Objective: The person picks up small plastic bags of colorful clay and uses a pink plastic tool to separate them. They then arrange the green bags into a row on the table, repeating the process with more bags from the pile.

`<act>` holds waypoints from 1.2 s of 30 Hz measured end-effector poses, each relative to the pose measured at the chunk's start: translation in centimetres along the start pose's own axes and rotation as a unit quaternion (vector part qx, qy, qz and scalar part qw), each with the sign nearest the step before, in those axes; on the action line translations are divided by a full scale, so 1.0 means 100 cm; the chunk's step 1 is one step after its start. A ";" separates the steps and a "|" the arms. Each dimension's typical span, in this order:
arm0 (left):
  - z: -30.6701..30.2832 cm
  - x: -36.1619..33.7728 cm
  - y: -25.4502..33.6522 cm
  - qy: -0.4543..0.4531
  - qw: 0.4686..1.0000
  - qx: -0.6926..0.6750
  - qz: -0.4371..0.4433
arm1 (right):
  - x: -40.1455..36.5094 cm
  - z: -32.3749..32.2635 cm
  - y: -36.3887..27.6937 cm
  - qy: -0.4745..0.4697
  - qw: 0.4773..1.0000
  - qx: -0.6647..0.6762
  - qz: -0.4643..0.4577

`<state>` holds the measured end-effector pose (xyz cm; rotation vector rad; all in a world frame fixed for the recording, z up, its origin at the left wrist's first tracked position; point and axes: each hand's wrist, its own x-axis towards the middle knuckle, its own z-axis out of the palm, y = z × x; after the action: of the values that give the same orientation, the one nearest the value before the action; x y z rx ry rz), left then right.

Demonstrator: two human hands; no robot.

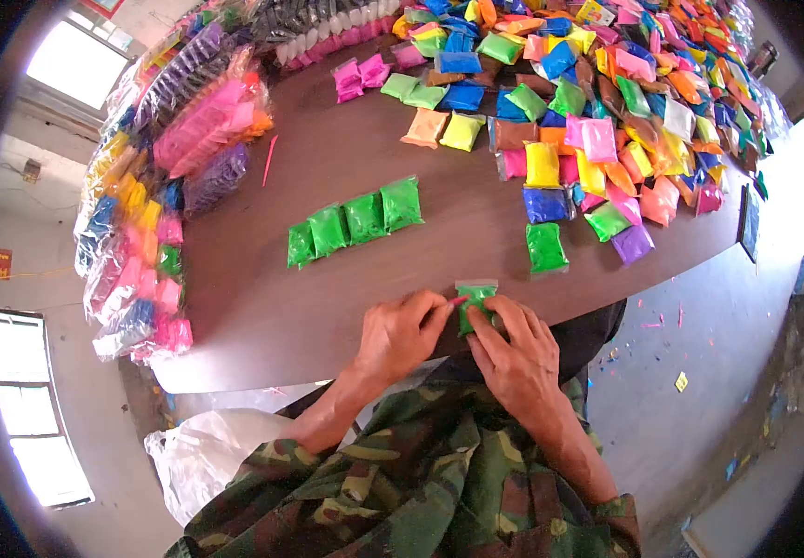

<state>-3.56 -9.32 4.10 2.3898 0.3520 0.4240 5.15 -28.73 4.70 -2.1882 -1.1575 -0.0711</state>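
A small clear packet of bright green material (pixel 476 294) lies at the table's near edge, between my hands. My right hand (pixel 523 358) has its fingers bent over the packet's right and lower side, gripping it. My left hand (pixel 402 330) is closed, thumb and forefinger pinched together at the packet's left side. Between those fingertips a short pink tip (pixel 459 300) sticks out against the packet; the rest of it is hidden. Farther up the table, several matching green packets (pixel 346 222) lie side by side in a slanting row.
A large heap of mixed-colour packets (pixel 597 112) covers the back right of the brown table (pixel 262 288). Bagged stacks of packets (pixel 207 126) line the left side. A thin pink stick (pixel 270 160) lies near them. A white plastic bag (pixel 211 456) is below the front edge.
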 end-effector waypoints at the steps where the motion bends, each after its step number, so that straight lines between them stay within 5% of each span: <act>1: 0.001 0.003 -0.004 0.018 0.999 0.027 0.001 | -0.001 0.001 0.000 0.006 1.000 0.001 -0.002; 11: -0.012 -0.015 0.018 0.021 0.996 -0.056 -0.063 | 0.007 0.015 -0.014 0.054 0.997 0.020 0.053; 17: -0.003 -0.019 -0.013 0.057 0.995 0.066 -0.055 | 0.007 0.013 -0.014 0.027 0.999 -0.019 0.040; 26: 0.001 -0.022 0.006 0.040 0.999 -0.015 -0.031 | 0.013 0.010 -0.014 0.002 0.996 -0.093 0.011; 30: -0.006 -0.012 -0.013 0.054 0.994 0.036 -0.090 | 0.013 0.011 -0.008 0.016 0.997 -0.074 0.005; 33: -0.015 -0.011 0.009 0.060 0.994 -0.056 -0.067 | 0.013 0.013 -0.007 0.026 0.998 -0.063 0.008; 36: 0.000 -0.023 0.007 0.051 0.998 -0.006 -0.020 | 0.013 0.012 -0.005 0.033 0.998 -0.060 0.008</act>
<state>-5.56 -10.68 4.11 2.3514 0.4410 0.5305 5.27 -26.88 4.45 -2.2819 -1.1253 -0.2107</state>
